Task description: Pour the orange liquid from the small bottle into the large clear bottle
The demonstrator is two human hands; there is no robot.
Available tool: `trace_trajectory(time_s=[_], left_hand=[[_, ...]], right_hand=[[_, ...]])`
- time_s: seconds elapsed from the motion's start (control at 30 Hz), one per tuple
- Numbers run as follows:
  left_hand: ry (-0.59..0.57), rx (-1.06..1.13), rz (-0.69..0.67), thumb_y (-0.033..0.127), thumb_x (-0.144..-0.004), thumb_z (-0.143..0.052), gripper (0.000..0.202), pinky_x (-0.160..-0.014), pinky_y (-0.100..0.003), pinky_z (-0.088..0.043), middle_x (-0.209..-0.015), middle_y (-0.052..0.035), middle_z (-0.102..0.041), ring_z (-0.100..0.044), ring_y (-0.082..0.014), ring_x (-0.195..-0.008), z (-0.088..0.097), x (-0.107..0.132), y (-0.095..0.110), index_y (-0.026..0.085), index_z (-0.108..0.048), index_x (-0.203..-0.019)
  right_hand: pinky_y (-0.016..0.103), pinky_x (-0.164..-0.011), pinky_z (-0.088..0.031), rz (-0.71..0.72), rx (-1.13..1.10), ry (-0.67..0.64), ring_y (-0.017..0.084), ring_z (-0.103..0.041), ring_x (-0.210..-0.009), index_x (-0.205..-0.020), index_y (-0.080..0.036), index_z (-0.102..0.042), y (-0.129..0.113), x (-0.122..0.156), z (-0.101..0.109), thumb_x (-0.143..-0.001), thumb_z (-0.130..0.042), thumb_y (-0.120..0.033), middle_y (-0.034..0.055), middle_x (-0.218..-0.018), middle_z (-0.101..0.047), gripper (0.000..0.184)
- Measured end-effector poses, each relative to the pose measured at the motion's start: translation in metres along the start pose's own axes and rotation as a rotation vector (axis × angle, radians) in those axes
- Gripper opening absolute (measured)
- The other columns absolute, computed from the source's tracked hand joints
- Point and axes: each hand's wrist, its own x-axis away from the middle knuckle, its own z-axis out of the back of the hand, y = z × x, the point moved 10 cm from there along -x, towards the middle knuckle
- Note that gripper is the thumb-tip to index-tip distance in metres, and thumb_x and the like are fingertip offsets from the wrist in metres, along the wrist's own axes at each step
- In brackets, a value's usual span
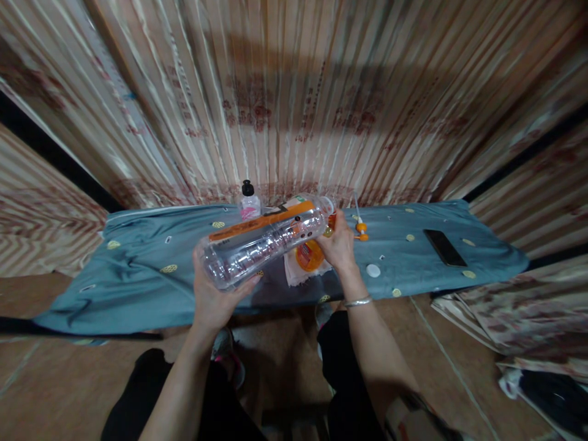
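Note:
A large clear plastic bottle (261, 242) with an orange label strip is tilted, its mouth end raised to the right. My left hand (218, 300) is closed around its base. My right hand (337, 245) is closed near the large bottle's neck, apparently round the upper part of a bottle of orange liquid (310, 256); its fingers are partly hidden. That orange bottle is over a white cloth (296, 274), below the large bottle. To the right lies an orange pump head (361, 230) with a clear tube.
A small clear bottle with a black cap (248, 199) stands near the back edge. On the blue cloth-covered table (138, 269) are a white round disc (373, 270) and a black phone (444, 247). Patterned curtains (285, 110) hang behind and at both sides.

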Motion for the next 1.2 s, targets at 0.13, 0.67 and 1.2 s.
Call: trace_trajectory(time_s=[0.13,0.67,1.2], left_hand=[[0.003,-0.022,-0.013,0.059,-0.05,-0.101,0.107,-0.115,-0.067,-0.051,-0.138,-0.0146,-0.066,-0.067,-0.0381,-0.129,0.0005,-0.0003,-0.0003,0.023,-0.055,-0.14],[-0.013,0.032,-0.008,0.053,-0.052,-0.101,0.108,-0.119,-0.063,-0.05,-0.14,-0.0146,-0.064,-0.065,-0.0367,-0.133,-0.002,0.001,-0.0044,0.024,-0.049,-0.143],[-0.017,-0.004,-0.067,0.054,-0.055,-0.1,0.103,-0.117,-0.058,-0.052,-0.142,-0.015,-0.063,-0.066,-0.0348,-0.131,-0.0014,0.0014,-0.0009,0.024,-0.052,-0.141]], right_hand=[[0.053,-0.097,-0.06,-0.007,-0.008,-0.004,0.032,-0.074,-0.107,-0.13,-0.021,-0.058,-0.0008,-0.0002,0.0007,-0.082,-0.08,-0.049,0.0142,-0.122,-0.077,0.06],[0.052,-0.089,-0.061,-0.029,0.022,0.029,0.033,-0.075,-0.095,-0.12,-0.019,-0.061,0.0,-0.0006,0.004,-0.082,-0.077,-0.055,0.0143,-0.109,-0.078,0.055],[0.05,-0.084,-0.062,-0.007,0.044,0.053,0.031,-0.074,-0.087,-0.114,-0.02,-0.061,-0.0009,-0.0002,0.0071,-0.081,-0.076,-0.059,0.0112,-0.101,-0.078,0.053]])
